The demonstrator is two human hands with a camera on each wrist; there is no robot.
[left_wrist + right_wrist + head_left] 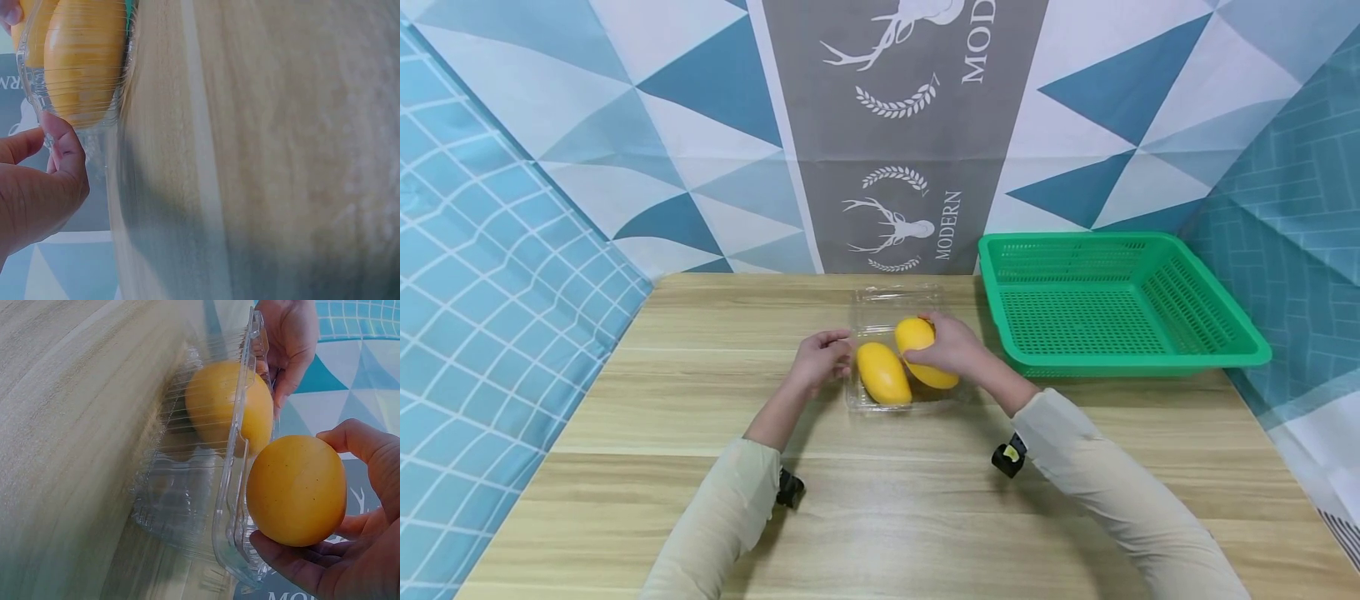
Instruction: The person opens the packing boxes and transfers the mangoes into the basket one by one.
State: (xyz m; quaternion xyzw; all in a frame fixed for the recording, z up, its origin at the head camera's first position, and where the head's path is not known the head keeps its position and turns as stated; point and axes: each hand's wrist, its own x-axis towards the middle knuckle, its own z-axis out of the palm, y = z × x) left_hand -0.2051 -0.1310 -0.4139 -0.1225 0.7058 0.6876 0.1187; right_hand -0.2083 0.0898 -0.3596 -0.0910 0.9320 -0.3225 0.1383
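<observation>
A clear plastic clamshell container (181,487) stands on the wooden table with its lid (891,300) folded open toward the back. One yellow mango (883,373) lies inside, in the left half. My left hand (822,360) is at the container's left side; in the left wrist view its thumb and forefinger pinch the rim. My right hand (953,346) grips a second yellow mango (297,490) from above, its fingers and thumb spread round the fruit. The right wrist view shows this mango at the container's rim, beside its opening. The right hand partly covers it in the head view.
A green perforated plastic basket (1150,360) stands at the back right of the wooden table (910,517). Behind the table hangs a patterned cloth (917,142), and blue patterned cloths flank both sides.
</observation>
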